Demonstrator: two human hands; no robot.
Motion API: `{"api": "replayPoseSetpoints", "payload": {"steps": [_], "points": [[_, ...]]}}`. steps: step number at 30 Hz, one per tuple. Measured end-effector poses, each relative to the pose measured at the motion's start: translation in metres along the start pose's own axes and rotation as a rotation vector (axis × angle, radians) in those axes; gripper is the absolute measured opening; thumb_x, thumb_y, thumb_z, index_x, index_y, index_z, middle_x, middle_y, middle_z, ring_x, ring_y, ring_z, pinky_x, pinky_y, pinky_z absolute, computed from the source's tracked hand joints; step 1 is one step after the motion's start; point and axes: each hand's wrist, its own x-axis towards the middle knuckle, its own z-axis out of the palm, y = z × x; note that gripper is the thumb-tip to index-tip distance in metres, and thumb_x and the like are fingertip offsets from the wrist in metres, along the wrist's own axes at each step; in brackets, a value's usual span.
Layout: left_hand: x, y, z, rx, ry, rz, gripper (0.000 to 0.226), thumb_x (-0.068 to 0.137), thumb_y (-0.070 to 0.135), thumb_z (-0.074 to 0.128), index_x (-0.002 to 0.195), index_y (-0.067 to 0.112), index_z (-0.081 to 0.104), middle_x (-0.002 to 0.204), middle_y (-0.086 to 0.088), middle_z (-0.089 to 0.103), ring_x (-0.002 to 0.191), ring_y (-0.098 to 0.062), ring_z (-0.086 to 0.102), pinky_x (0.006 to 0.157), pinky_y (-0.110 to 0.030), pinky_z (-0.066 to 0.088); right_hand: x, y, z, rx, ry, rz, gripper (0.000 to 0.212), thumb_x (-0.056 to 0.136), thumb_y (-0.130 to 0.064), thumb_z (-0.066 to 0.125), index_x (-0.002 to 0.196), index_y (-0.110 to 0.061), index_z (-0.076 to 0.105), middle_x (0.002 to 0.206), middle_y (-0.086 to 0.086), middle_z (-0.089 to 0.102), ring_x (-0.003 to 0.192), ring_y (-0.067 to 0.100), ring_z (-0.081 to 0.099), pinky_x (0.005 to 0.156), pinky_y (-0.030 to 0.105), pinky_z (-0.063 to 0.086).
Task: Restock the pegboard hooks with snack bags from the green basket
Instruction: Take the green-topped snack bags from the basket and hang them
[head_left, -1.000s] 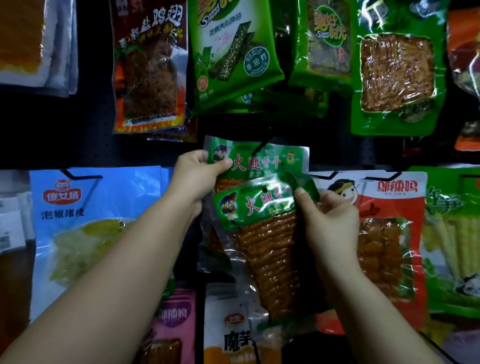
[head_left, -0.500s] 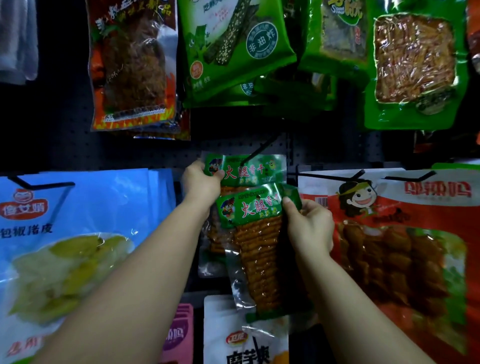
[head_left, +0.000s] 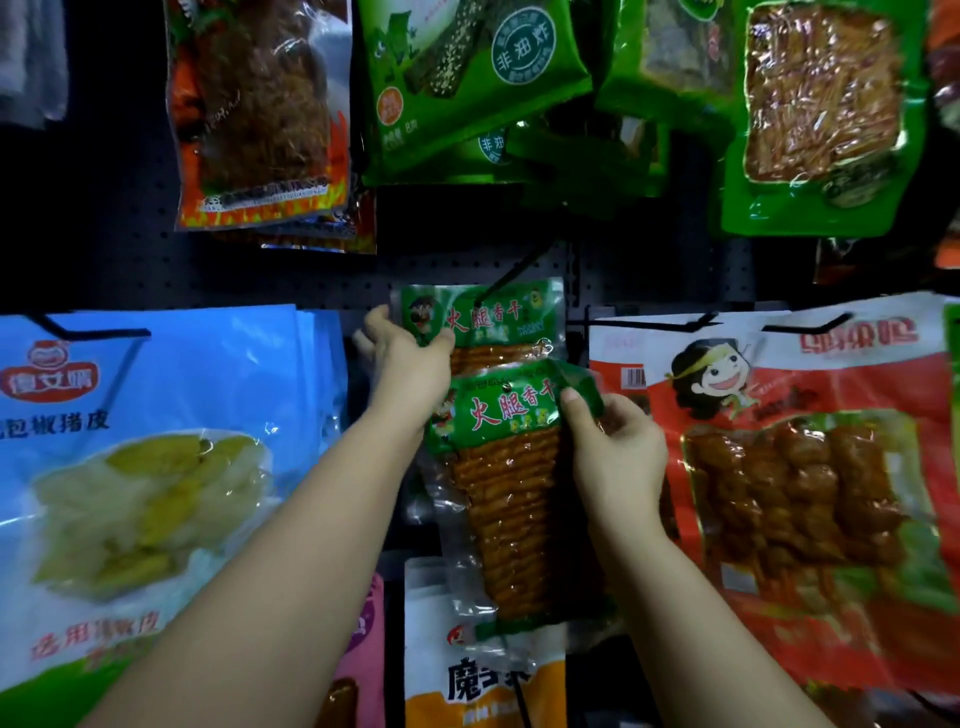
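Right hand (head_left: 615, 457) pinches the loose snack bag (head_left: 511, 483); left hand (head_left: 410, 364) grips the hung bag (head_left: 493, 325).

My arms: both forearms bare from lower frame edge to wrist, no sleeves. Left hand (head_left: 410, 358) and right hand (head_left: 618, 457) ungloved. Fingers (head_left: 571, 410) carry short, plain nails. No rings, watch or bands.

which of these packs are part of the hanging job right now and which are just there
In the job:
loose green-topped clear bag of orange strips
matching bag on the black hook
left hand
right hand

Just there:
blue pickle bag
red cartoon-face bag
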Motion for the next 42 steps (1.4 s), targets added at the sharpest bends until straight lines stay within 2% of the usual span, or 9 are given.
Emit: {"api": "replayPoseSetpoints", "payload": {"steps": [3,8,12,16,18,27,33,38,42], "points": [[-0.030,0.006,-0.014,-0.001,-0.007,0.121,0.061,0.087,0.038,0.062,0.137,0.020,0.033,0.141,-0.004,0.028,0.128,-0.022,0.036,0.104,-0.032,0.033,-0.013,-0.009,-0.009,0.116,-0.015,-0.056,0.016,0.086,-0.038,0.065,0.078,-0.025,0.068,0.078,-0.005,0.072,0.081,0.017,0.068,0.082,0.046,0.053],[-0.062,0.021,-0.044,-0.258,-0.151,0.090,0.038,0.076,0.043,0.073,0.107,0.029,0.056,0.124,0.002,0.058,0.117,-0.017,0.056,0.099,-0.040,0.047,-0.027,-0.030,-0.025,0.338,0.024,-0.193,0.012,0.090,-0.023,0.064,0.078,-0.022,0.067,0.076,-0.006,0.071,0.074,0.009,0.065,0.074,0.033,0.052],[-0.083,0.038,-0.056,-0.537,-0.309,-0.046,0.042,0.060,0.045,0.075,0.092,0.020,0.066,0.096,-0.007,0.075,0.086,-0.019,0.072,0.076,-0.036,0.055,-0.034,-0.045,-0.035,0.422,0.014,-0.225,0.018,0.090,-0.024,0.064,0.073,-0.021,0.066,0.071,-0.004,0.068,0.069,0.010,0.060,0.067,0.033,0.049],[-0.086,0.052,-0.064,-0.494,-0.257,0.127,0.006,0.074,0.032,0.074,0.076,0.028,0.070,0.082,0.002,0.076,0.078,-0.015,0.073,0.068,-0.032,0.058,-0.032,-0.062,-0.047,0.471,-0.099,-0.180,0.008,0.087,-0.022,0.068,0.079,-0.023,0.067,0.083,0.002,0.070,0.080,0.017,0.065,0.076,0.036,0.051],[-0.088,0.057,-0.065,-0.454,-0.260,0.238,0.012,0.077,0.028,0.073,0.071,0.038,0.071,0.079,0.007,0.075,0.076,-0.012,0.073,0.063,-0.025,0.058,-0.028,-0.073,-0.052,0.419,-0.089,-0.255,0.006,0.086,-0.025,0.069,0.081,-0.027,0.067,0.086,-0.002,0.072,0.085,0.015,0.069,0.078,0.035,0.056],[-0.077,0.083,-0.069,-0.477,-0.197,0.427,0.012,0.079,0.028,0.072,0.072,0.038,0.072,0.079,0.011,0.075,0.076,-0.009,0.072,0.064,-0.024,0.056,-0.012,-0.109,-0.058,0.317,-0.060,-0.406,0.035,0.100,-0.030,0.046,0.075,-0.011,0.061,0.072,0.014,0.066,0.067,0.015,0.058,0.062,0.038,0.050],[-0.062,0.103,-0.072,-0.428,-0.166,0.465,0.001,0.075,0.033,0.072,0.075,0.033,0.072,0.085,0.003,0.076,0.087,-0.019,0.072,0.082,-0.047,0.057,0.000,-0.129,-0.055,0.346,-0.058,-0.362,0.029,0.099,-0.026,0.049,0.075,-0.016,0.064,0.076,0.008,0.070,0.077,0.025,0.067,0.074,0.045,0.055],[-0.053,0.107,-0.066,-0.366,-0.171,0.468,0.004,0.077,0.031,0.071,0.078,0.027,0.071,0.088,-0.001,0.075,0.089,-0.023,0.071,0.085,-0.050,0.054,0.010,-0.131,-0.050,0.245,-0.045,-0.338,0.027,0.098,-0.025,0.049,0.092,-0.007,0.069,0.086,0.013,0.071,0.087,0.031,0.068,0.081,0.052,0.054],[-0.051,0.102,-0.063,-0.375,-0.146,0.447,0.008,0.077,0.032,0.071,0.079,0.025,0.071,0.089,-0.003,0.075,0.089,-0.025,0.071,0.084,-0.051,0.055,0.014,-0.131,-0.045,0.166,-0.002,-0.359,0.026,0.098,-0.024,0.050,0.093,-0.008,0.069,0.086,0.011,0.071,0.087,0.028,0.067,0.079,0.046,0.054]]}}
